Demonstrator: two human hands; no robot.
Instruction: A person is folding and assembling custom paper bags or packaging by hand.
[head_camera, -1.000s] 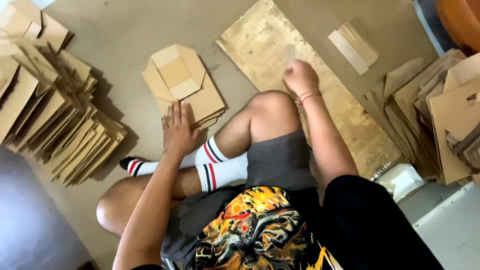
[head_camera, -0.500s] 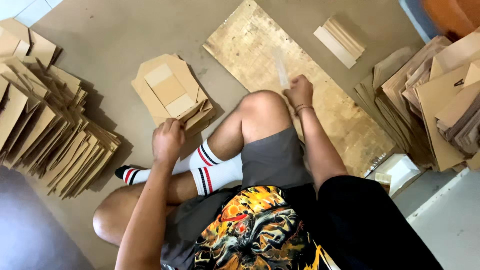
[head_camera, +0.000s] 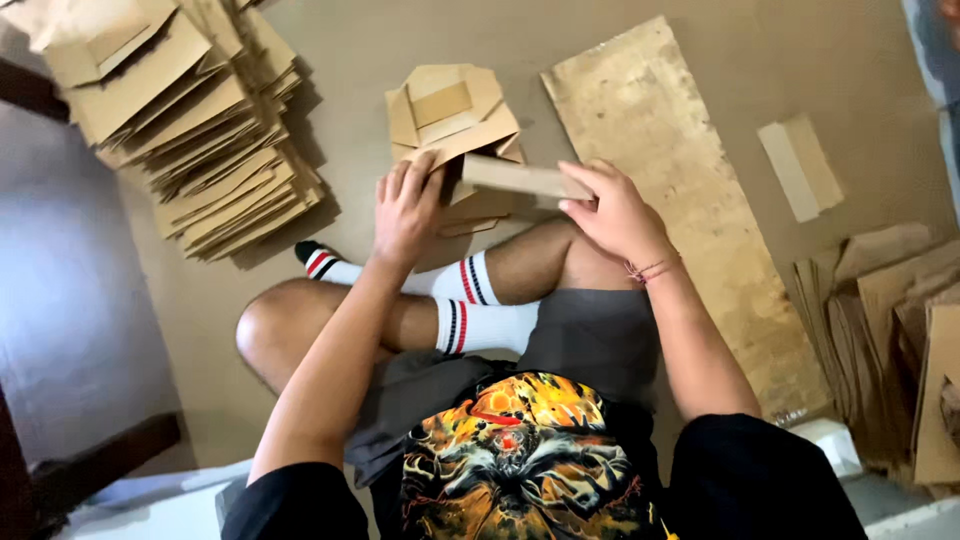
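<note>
I sit cross-legged on the floor. Both hands hold a flat brown cardboard piece in front of my knees. My left hand grips its left end, fingers curled over the top edge. My right hand pinches its right end. Just behind the piece lies a small pile of folded cardboard blanks on the floor.
A tall stack of flattened cardboard pieces lies at the far left. A long worn board runs along the right of my leg, with a small cardboard slip beyond it. More cardboard sheets lean at the right edge.
My right hand left the board and came to the middle. My left hand rose off my knee. Both now hold a cardboard piece between them; the camera view shifted right.
</note>
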